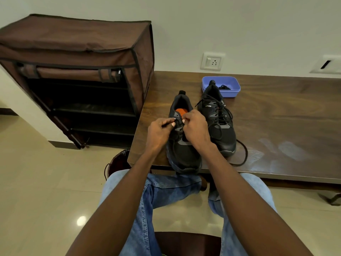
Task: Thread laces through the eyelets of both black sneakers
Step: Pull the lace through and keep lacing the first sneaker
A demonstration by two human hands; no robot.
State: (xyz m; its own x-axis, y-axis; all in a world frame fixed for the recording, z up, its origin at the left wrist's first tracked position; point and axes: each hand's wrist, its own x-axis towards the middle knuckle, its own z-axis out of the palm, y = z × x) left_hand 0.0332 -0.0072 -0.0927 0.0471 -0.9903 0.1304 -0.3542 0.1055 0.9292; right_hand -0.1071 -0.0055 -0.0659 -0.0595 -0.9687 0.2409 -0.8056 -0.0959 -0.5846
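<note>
Head view: left hand (159,129) fingers (170,124) curled tight, pinching a thin black lace end; right hand (195,128) fingers curled, pinching lace at the eyelet row of the near sneaker (182,145). Both hands sit over that shoe's upper, near its tongue. Near sneaker: black mesh with grey overlays, orange insole visible inside, toe overhanging the table's (286,126) front edge; tiny white mark on its side, unreadable. Second sneaker (219,126) just beside it on the right, fully laced, white logo on tongue reading roughly "CLYMB". Its loose lace (244,156) loops out over the table on the right. Behind it, a blue plastic tray (234,89), rectangular with rounded corners, holds a bundle of black lace. Table is dark glossy wood grain. Brown fabric shoe rack (79,71) with black piping stands left on the tiled floor. White wall socket (212,61) behind. Person wears blue jeans (162,189).
</note>
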